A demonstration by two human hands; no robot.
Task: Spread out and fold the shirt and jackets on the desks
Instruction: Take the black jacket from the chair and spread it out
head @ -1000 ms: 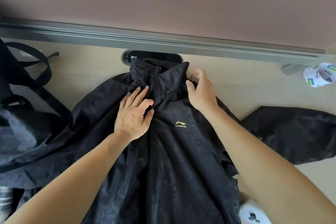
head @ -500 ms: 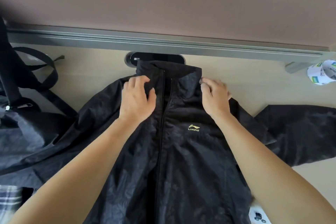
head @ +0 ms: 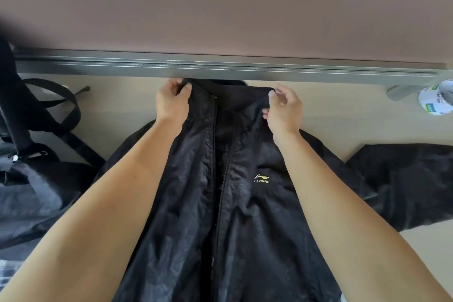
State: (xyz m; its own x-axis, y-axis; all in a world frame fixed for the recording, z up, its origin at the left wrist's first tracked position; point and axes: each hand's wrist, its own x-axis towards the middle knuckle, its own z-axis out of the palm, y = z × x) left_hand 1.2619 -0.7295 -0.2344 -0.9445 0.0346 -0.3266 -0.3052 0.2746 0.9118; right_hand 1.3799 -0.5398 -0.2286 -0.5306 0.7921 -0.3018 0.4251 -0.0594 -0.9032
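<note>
Jacket, collar in left hand, right hand

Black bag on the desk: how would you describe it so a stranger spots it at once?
Find the grey rail along the far edge of the desk and follow it to its left end. Just below, left of the black jacket spread in the middle, lies the black bag. Unlike the jacket, it has wide webbing straps and a silver zip pull.

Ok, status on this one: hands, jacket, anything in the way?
Left hand and right hand each pinch a collar corner. Black jacket front-up on desk, one sleeve spread right. Black bag crowds its left side.
</note>
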